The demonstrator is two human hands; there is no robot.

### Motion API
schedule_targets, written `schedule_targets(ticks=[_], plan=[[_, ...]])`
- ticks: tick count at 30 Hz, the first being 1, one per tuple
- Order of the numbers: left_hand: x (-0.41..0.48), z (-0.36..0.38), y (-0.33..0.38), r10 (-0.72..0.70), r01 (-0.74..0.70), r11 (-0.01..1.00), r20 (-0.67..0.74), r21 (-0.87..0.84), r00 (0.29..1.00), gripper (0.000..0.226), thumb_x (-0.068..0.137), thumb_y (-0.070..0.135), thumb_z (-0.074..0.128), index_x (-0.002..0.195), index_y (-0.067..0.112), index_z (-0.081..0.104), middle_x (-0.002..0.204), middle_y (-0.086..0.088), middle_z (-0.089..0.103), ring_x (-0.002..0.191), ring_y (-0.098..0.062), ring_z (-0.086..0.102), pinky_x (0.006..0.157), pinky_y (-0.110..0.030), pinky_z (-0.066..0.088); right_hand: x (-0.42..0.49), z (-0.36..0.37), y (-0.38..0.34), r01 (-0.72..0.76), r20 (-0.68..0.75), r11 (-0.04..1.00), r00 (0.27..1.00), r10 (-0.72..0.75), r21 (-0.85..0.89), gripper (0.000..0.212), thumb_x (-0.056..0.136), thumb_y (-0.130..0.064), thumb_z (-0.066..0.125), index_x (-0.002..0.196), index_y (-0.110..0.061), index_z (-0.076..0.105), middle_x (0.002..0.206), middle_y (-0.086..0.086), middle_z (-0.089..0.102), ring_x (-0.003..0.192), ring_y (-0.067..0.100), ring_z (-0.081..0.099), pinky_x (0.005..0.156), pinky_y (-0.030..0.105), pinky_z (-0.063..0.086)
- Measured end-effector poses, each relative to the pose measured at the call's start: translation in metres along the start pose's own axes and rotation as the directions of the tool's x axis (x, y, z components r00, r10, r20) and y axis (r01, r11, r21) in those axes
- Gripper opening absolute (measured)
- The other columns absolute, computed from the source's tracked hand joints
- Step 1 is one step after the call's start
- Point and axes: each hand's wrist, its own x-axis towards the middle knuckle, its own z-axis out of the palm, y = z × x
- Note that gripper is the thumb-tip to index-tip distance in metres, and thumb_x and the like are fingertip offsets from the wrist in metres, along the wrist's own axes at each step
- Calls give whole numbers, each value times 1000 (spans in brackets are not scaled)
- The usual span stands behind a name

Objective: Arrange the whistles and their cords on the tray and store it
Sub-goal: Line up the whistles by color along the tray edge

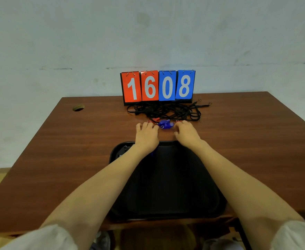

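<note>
Left grip (146,131): fingers stretched, tips on worktop (76,141) beside blue whistle (164,124)
Right grip (185,130): fingers curled; hold cannot be told
Cords (166,110): black tangle before scoreboard (158,86)
Tray (218,199): black, under forearms, near edge

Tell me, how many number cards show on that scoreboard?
4, left to right: red 1, red 6, blue 0, blue 8. More may hang hidden behind them.
</note>
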Motion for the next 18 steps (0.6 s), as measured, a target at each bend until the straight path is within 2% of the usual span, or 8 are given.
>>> schedule_targets(ticks=[4,7,10,14,18], plan=[[46,1,6,6,-2,998,77,-55,997,40,92,12,44,132,10,45,134,-11,46,125,-30,37,99,-40,33,25,4,-1,76,30,995,997,-74,-61,42,92,-10,49,133,-10,44,133,13,45,126,31,39,100,39,38],[71,8,6,27,-21,999,128,-48,991,42,94,12,42,135,9,42,138,-13,44,126,-32,36,99,-40,35,43,12,-2,93,56,994,994,-90,-58,41,92,-13,49,133,-10,44,133,13,46,126,30,40,103,39,38],[84,22,4,64,-66,998,160,10,985,41,94,13,42,135,13,42,138,-9,46,129,-29,37,105,-40,29,55,23,0,133,67,988,990,-128,-78,40,93,-17,49,132,-7,44,132,14,48,123,30,41,102,36,36],[90,36,2,75,-82,996,145,45,987,38,92,9,44,130,13,44,133,-7,52,129,-27,39,116,-42,13,64,32,9,178,10,979,984,-178,-97,35,93,-14,49,127,-5,47,127,14,51,117,30,44,98,33,37],[93,39,2,96,-101,993,81,57,992,31,92,8,46,123,8,45,117,-10,61,118,-29,47,116,-38,14,61,34,13,200,-2,975,979,-201,-101,31,93,-10,49,123,-3,50,123,17,54,114,32,48,96,33,37]])
